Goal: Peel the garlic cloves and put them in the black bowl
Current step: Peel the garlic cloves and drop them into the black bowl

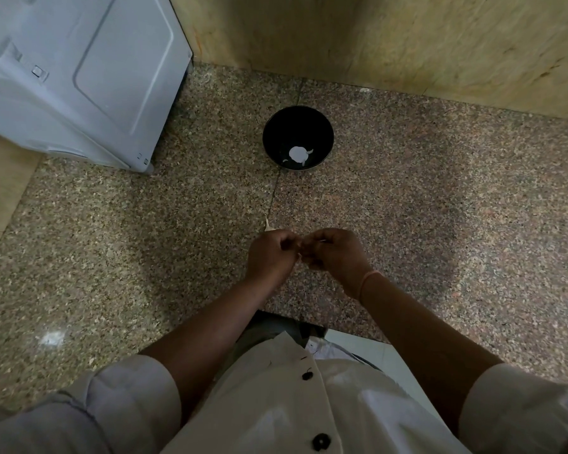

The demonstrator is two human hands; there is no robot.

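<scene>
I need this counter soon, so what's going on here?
A person in a white buttoned shirt stands at the speckled granite counter. Their left hand and right hand meet, both curled on something small, mostly hidden, seemingly a garlic clove being peeled. The round black bowl beyond holds a few white pieces. A pale skin scrap lies by the left hand.

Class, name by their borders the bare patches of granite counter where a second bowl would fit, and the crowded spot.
Free: counter right of the black bowl, to the wall; counter left of the left hand, before the white appliance. The strip between bowl and hands holds only a peel scrap. Crowded: where left and right hand pinch a garlic clove.
</scene>
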